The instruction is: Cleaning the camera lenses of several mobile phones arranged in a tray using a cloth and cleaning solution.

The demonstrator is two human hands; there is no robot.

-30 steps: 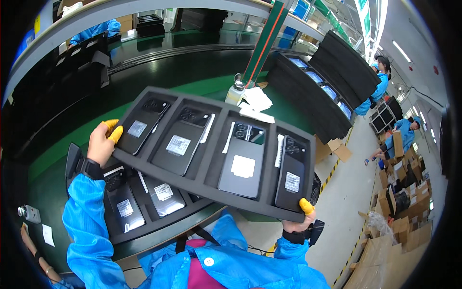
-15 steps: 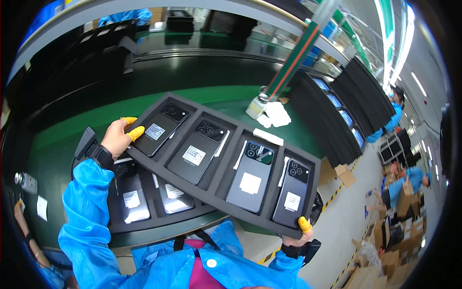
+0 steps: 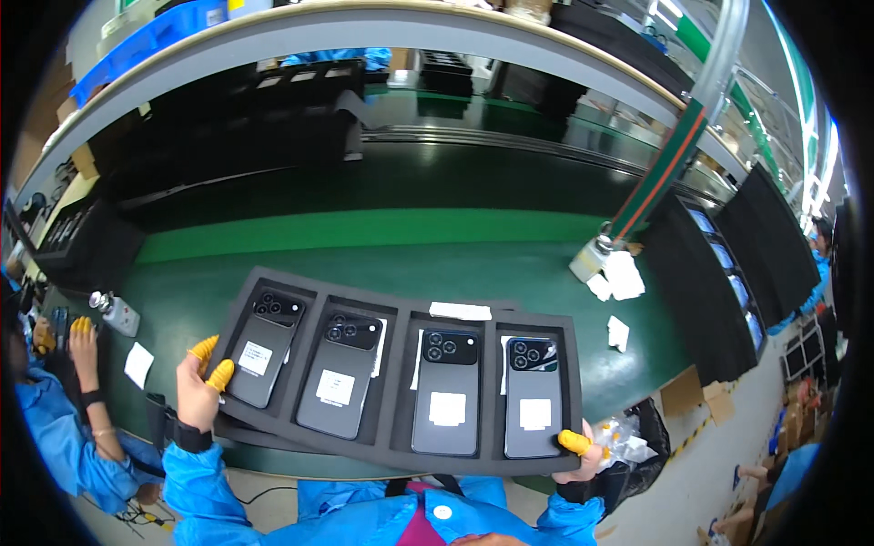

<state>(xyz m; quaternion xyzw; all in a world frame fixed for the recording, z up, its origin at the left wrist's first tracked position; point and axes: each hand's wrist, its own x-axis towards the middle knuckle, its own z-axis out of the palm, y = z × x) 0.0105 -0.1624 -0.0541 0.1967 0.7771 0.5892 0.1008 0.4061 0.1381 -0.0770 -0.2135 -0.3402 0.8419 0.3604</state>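
A black foam tray (image 3: 393,426) spans the space between my two hands, with several dark smartphones in its compartments. Each smartphone (image 3: 445,382) lies back up, showing a camera block and a white label. My left hand (image 3: 198,389), with yellow finger cots, grips the tray's left end. At the lower right corner my right hand (image 3: 581,453) is closed on the tray, its thumb in a yellow cot on top. A white paper strip (image 3: 460,311) sits on the far rim. Beneath the left part, the edge of another dark tray (image 3: 273,439) shows; its contents are hidden.
On the green bench stand a metal-topped bottle (image 3: 590,259) beside white wipes (image 3: 624,276) and another bottle (image 3: 116,312) at left. A co-worker's hand (image 3: 84,350) rests nearby. Black trays with lit screens (image 3: 728,259) stand right. A black bag (image 3: 642,455) hangs by the bench's right edge.
The tray has swung from a steep slant to nearly level and now covers most of the tray beneath it. Both hands keep their hold. My view has shifted left, bringing in the co-worker.
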